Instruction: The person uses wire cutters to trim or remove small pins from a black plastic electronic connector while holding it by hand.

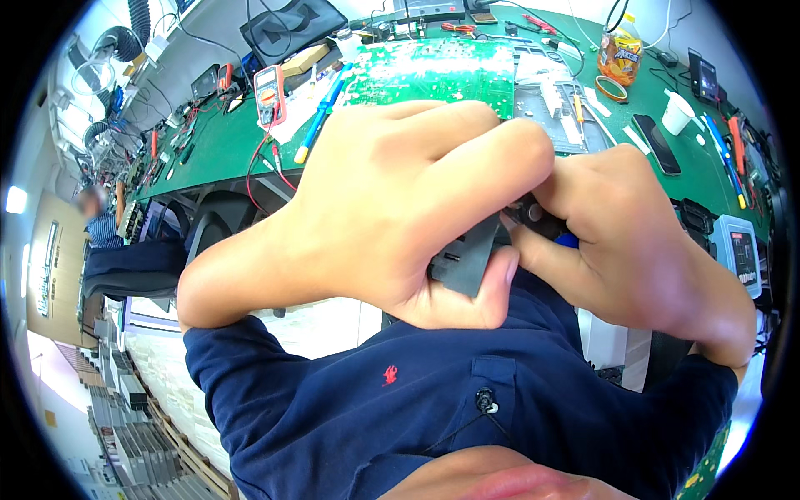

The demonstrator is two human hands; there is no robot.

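Close in front of my chest, my left hand is closed around a dark grey block-like part with small slots in its side. The thumb presses its lower edge, and the fingers hide its top. Against its right end, my right hand is closed on a dark tool with a round metal spot and a bit of blue near the palm. My fingers cover most of that tool, so its exact kind cannot be made out. Both hands meet above the near edge of the green bench.
Behind my hands a large green circuit board lies on the green bench mat. Around it are a red multimeter, a blue pen-like tool, a phone, a white cup and a snack jar. Another person sits far left.
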